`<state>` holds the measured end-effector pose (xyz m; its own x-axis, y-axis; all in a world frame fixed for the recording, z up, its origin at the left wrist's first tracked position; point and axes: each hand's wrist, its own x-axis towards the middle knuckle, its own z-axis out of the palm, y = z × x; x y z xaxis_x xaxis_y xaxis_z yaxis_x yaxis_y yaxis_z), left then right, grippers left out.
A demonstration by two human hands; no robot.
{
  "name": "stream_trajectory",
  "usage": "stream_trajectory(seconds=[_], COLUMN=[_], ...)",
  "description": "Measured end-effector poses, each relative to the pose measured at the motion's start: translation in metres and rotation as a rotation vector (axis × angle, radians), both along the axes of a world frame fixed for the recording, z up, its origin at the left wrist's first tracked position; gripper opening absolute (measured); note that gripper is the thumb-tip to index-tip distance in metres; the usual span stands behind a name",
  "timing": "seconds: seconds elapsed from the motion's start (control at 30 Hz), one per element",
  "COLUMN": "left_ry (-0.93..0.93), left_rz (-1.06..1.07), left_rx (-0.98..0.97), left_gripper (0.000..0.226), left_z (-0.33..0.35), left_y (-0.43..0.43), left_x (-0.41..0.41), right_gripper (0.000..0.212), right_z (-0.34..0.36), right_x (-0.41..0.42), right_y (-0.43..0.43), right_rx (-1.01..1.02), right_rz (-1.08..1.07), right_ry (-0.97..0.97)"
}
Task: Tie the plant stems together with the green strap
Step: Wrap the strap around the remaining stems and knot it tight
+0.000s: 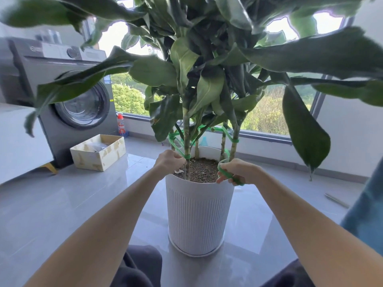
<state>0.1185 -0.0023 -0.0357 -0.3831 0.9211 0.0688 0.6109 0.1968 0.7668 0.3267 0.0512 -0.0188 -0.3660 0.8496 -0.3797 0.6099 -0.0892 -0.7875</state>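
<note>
Standing on glossy grey floor [62, 204] by window [267, 112], washer [78, 100], box [99, 156]: white pot [196, 214]. Zigzagged between stems [186, 137] above soil [203, 169], green strap [175, 145]; pinched at front stem by left hand [170, 160], loose end gripped by right hand [238, 170].

- Your left hand [170, 162] hides its own fingertips at the front stem [186, 141].
- Upper leaves [323, 52] blur, cropped by the top edge.
- Box [99, 152] contents, centre left: unreadable.
</note>
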Motion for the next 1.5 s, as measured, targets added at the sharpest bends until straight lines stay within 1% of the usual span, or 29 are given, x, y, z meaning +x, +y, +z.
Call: stream_trajectory(seconds=[0.1,0.2,0.3,0.43,0.63,0.77,0.97,1.2,1.33,1.43,1.5], left_ry=[-0.018,-0.049,-0.09,-0.136,-0.173,-0.175,-0.257,-0.286,-0.293,-0.399,-0.532], left_rz=[-0.085,-0.123,-0.13,-0.168,-0.222,-0.241,-0.22,-0.24,-0.223,-0.16,-0.111], left_rx=[-0.034,-0.039,-0.079,-0.128,-0.149,-0.17,-0.2,-0.205,-0.236,-0.239,-0.217], left_gripper=[0.016,0.018,0.02,0.02,0.028,0.031,0.031,0.036,0.026,0.003,0.013], left_z=[0.005,0.006,0.004,-0.003,-0.013,-0.015,-0.024,-0.023,-0.024,-0.022,-0.017], left_y=[-0.002,-0.002,0.0,0.007,0.019,0.027,0.042,0.044,0.046,0.046,0.043], left_x=[0.008,0.015,0.022,0.033,0.057,0.07,0.077,0.082,0.081,0.078,0.073], right_gripper=[0.025,0.024,0.024,0.02,0.019,0.017,0.018,0.018,0.019,0.018,0.02], right_z=[-0.005,-0.012,-0.018,-0.023,-0.028,-0.03,-0.033,-0.036,-0.038,-0.04,-0.04], right_x=[0.004,0.008,0.011,0.009,0.008,0.01,0.016,0.016,0.015,0.016,0.017], right_y=[-0.001,0.0,0.002,0.0,0.003,0.005,0.009,0.01,0.011,0.011,0.009], right_rx=[0.078,0.073,0.071,-0.002,0.009,0.006,-0.009,-0.022,-0.059,-0.104,-0.126], right_rz=[0.118,0.236,0.305,0.468,0.553,0.557,0.591,0.606,0.608,0.581,0.536], right_ry=[-0.14,-0.216,-0.214,-0.266,-0.288,-0.269,-0.243,-0.234,-0.253,-0.294,-0.328])
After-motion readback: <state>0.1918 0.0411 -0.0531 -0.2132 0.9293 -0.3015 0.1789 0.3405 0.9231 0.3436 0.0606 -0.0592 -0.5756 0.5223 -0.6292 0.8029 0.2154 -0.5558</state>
